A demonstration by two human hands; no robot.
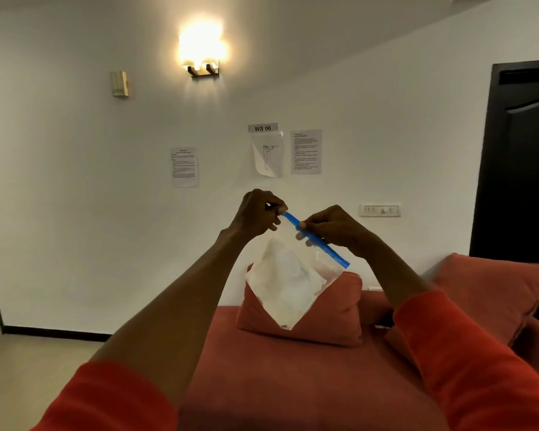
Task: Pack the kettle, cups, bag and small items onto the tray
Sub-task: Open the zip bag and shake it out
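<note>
Below my grip spreads the red sofa (262, 368), with a cushion (324, 318) right behind what I hold. The bag (288, 284) hangs in the air from my two hands, a clear, limp film with soft white folded stuff sagging into its lowest corner. It looks light and floppy, and slippery on the plain plastic, so I judge the stiff blue zip strip (316, 239) along the top the only sure place to hold. My left hand (257, 213) pinches the strip's upper end; my right hand (333, 230) pinches it just beside that, fingers curled round. No tray is in view from here.
</note>
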